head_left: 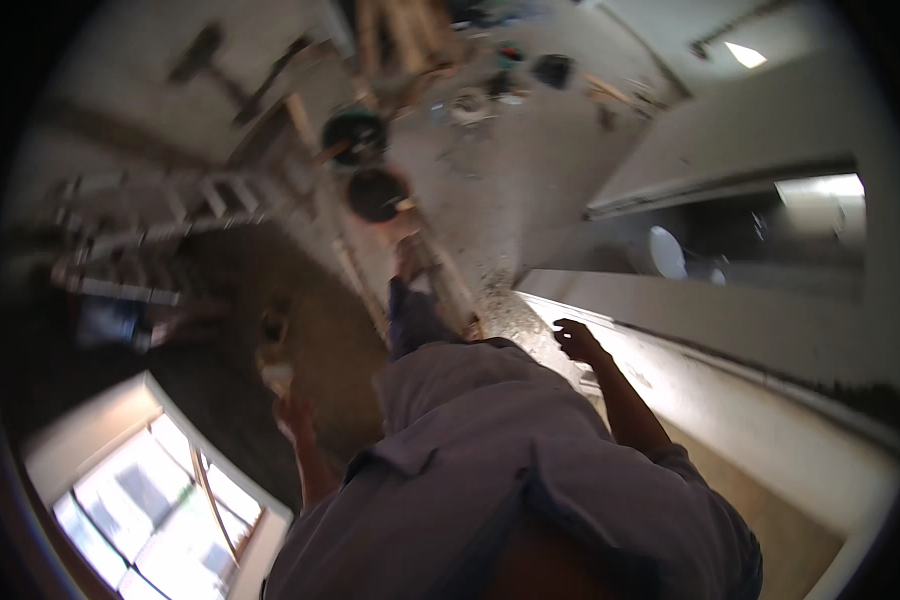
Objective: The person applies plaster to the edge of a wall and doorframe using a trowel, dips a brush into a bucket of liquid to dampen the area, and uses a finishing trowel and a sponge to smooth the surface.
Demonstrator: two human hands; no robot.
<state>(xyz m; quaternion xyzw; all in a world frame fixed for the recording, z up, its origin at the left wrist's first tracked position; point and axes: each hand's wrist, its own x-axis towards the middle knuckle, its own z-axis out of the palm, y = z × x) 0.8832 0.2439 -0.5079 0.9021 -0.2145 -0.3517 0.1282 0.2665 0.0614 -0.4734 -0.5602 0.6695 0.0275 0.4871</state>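
My left hand hangs low at the left, its fingers closed around a small pale thing. A blurred yellowish part shows just beyond it; motion blur hides what kind of thing this is. On the other side, my right hand is held out beside a pale wall ledge. Its fingers are loosely bent and apart, with nothing visible in them. Ahead of my foot stand a dark bucket and a greenish bucket, both near long wooden boards.
A metal ladder lies or leans at the left. Upright timber stands at the far side, with more containers on the dusty floor. A bright window is at lower left. The right wall has a long opening.
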